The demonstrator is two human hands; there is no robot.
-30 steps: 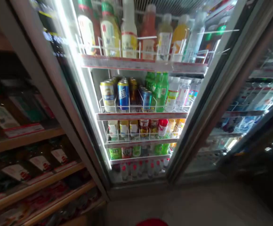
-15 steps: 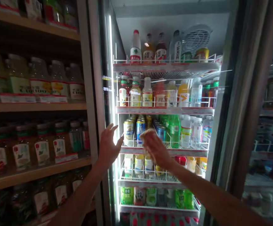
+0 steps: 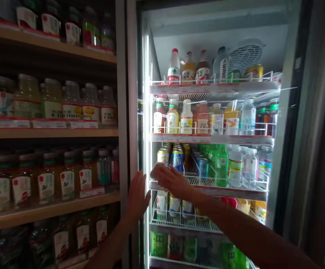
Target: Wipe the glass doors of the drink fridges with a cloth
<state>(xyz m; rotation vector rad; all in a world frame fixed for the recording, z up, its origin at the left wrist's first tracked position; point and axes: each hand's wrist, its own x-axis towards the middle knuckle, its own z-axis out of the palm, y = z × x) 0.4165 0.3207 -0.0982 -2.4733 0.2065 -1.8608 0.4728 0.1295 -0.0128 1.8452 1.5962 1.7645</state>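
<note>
Spread flat, the left hand [image 3: 138, 194] presses the cooler door frame [image 3: 131, 93]. Right hand [image 3: 169, 179] curls over the can shelf rail [image 3: 229, 191]; grip unclear.

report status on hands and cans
Left hand open, flat on fridge frame. Right hand at shelf front below cans, grip unclear. Cans upright, way clear.

There's the pale yellow-and-white can [image 3: 163, 156], upright at the very front of the leftmost lane on the wire shelf [image 3: 229, 189], third level down in the lit cooler. The blue can [image 3: 177, 160] stands upright just beside it on its right. Both labels face out, their bases are out of sight, and more cans queue behind each one.
</note>
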